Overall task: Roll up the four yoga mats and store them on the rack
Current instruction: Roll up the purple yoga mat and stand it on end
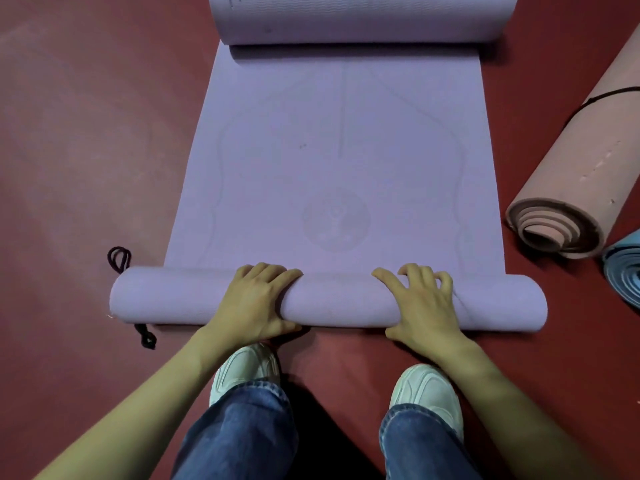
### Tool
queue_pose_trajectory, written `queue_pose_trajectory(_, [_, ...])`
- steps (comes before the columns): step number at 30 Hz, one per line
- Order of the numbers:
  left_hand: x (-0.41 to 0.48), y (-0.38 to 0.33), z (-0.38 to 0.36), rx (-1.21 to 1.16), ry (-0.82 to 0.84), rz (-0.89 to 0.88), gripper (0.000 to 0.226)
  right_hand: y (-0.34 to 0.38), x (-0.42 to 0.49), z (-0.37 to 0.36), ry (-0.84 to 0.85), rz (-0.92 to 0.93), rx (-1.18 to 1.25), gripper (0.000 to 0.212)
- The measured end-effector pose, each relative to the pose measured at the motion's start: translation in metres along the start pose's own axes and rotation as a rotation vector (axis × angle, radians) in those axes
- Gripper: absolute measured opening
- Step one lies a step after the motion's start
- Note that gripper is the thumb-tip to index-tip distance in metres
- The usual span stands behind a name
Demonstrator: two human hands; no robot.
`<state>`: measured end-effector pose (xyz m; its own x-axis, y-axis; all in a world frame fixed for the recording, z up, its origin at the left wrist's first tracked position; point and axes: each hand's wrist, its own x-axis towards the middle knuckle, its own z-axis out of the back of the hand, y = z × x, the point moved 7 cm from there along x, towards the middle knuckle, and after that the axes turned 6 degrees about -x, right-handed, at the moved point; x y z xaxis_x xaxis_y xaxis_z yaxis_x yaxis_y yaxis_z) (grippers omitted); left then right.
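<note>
At the far left, on the dark red floor [86,133], a thin black cord [119,259] shows as a loop beyond the roll and a knotted end on the near side, so it seems to pass under the left tip. It is best pulled clear before it gets wound in. The lilac foam yoga mat [329,150] lies flat down the middle, its near end wound into a slim roll and its far end curled up on itself. The left hand [258,299] and right hand [420,303] each wrap that near roll, fingers curled over the top and thumbs tucked at the near side, set either side of centre above the white shoes [247,367]. To roll well, push both hands forward evenly, press down so the turns stay tight, and watch that the ends stay flush. On the right a pink rolled foam mat [581,161], tied with cord, lies beside a blue rolled mat [623,271]. No rack is in view.
</note>
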<state>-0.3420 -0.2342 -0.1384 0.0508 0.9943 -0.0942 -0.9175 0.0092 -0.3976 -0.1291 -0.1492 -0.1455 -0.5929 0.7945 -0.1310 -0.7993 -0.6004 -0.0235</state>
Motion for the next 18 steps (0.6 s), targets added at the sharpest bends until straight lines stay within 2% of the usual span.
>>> queue_pose_trajectory(4, [-0.013,-0.005,-0.005,-0.006,0.031,-0.005,0.083,0.002,-0.016,-0.004,0.037,0.007,0.052,0.105])
queue_pose_trajectory(9, [-0.009,0.0,-0.008,-0.024,0.112,0.033,0.088,0.003,-0.028,-0.005,0.006,0.03,0.081,0.109])
queue_pose_trajectory(11, [0.0,0.004,-0.005,-0.075,0.185,0.079,0.096,0.003,-0.038,-0.004,-0.044,0.028,0.108,0.1])
queue_pose_trajectory(14, [0.013,0.013,-0.004,-0.146,0.318,0.159,0.104,-0.001,-0.046,-0.006,-0.059,-0.017,0.168,0.076])
queue_pose_trajectory(18, [0.017,0.018,-0.007,-0.083,0.379,0.169,0.112,-0.008,-0.025,-0.005,0.05,-0.03,0.25,0.075])
